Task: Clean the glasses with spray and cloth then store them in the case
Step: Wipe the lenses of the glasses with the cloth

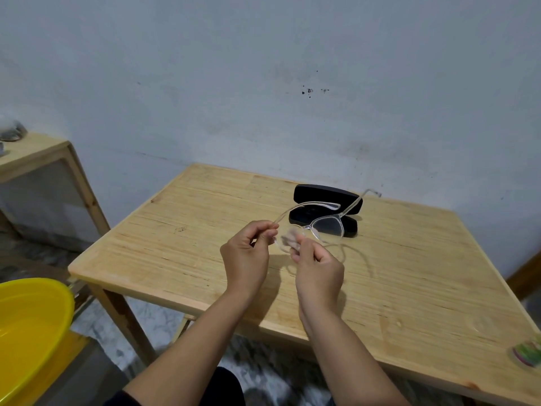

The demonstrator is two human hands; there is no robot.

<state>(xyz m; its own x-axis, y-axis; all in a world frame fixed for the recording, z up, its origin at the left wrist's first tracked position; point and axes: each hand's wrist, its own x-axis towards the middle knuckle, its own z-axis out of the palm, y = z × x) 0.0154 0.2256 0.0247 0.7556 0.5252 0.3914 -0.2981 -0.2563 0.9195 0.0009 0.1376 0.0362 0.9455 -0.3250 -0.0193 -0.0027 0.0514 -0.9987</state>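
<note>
Above the middle of the wooden table (pixel 181 218), we hold the clear-framed glasses (pixel 319 227) in the air with both hands. Our left hand (pixel 247 253) pinches the frame at its left hinge, while our right hand (pixel 317 268) pinches the left lens between curled fingers. Behind them, toward the far edge, the black case (pixel 325 197) lies open.

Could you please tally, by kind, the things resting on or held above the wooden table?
Glasses, clear frame, held in both hands: 1
Black case, open on the table: 1
Small greenish object at the table's near right edge, too blurred to name: 1
Total: 3
</note>
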